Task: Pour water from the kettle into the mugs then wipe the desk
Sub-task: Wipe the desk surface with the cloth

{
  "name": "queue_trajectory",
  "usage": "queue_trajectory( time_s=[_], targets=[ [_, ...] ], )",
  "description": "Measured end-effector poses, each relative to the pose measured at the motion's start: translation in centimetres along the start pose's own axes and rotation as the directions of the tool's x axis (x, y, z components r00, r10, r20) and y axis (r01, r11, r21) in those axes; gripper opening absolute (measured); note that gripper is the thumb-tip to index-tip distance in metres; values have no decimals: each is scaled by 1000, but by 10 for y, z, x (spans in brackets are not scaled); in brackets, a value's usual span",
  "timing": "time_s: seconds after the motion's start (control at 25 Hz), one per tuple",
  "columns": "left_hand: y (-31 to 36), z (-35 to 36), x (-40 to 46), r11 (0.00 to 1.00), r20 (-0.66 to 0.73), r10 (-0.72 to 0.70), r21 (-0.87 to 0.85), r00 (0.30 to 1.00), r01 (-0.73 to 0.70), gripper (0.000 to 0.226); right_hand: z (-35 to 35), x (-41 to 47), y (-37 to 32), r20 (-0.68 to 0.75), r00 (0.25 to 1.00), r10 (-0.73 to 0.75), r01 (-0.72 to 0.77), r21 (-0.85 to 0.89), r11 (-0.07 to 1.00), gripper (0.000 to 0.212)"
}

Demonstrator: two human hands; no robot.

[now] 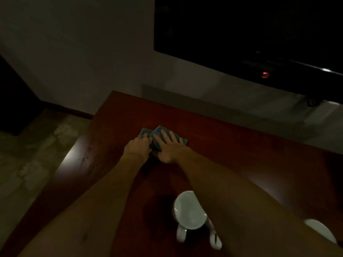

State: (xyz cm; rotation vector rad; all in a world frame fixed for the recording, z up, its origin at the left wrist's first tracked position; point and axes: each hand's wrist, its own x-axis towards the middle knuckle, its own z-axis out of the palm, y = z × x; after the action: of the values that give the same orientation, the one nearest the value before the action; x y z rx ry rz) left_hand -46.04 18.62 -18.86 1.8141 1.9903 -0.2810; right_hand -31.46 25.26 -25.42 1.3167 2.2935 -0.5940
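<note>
Dim room. On a dark red wooden table [232, 149], a folded blue cloth [157, 135] lies under both hands. The right hand [169, 145] presses it with flat, spread fingers; the left hand [138, 147] curls its grip on the cloth's edge. A white ceramic mug [189, 210] stands nearer, beneath the right forearm.

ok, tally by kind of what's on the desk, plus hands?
Mugs: 2, one white mug, a second partly hidden by the right arm
Cloths: 1, blue cloth
Hands: 2, left hand and right hand, both on the cloth
Total: 5
</note>
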Motion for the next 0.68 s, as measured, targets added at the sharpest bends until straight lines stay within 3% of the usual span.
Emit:
queue_trajectory(
  time_s=[0.2,0.36,0.56,0.68],
  targets=[
    [114,-1,-8,999,39,33,36,999,-35,28,-25,-100,73,157,987,21,-22,-1,1000,76],
    [176,6,-23,985,76,113,125,991,-122,31,-18,-150,122,217,976,5,-32,122,992,67],
    [230,2,-39,951,226,210,180,951,-253,48,-7,-204,148,166,986,-8,-11,116,993,57],
    [259,7,-49,943,261,246,159,934,-292,54,14,-232,164,135,991,-25,-7,226,974,48]
  ],
)
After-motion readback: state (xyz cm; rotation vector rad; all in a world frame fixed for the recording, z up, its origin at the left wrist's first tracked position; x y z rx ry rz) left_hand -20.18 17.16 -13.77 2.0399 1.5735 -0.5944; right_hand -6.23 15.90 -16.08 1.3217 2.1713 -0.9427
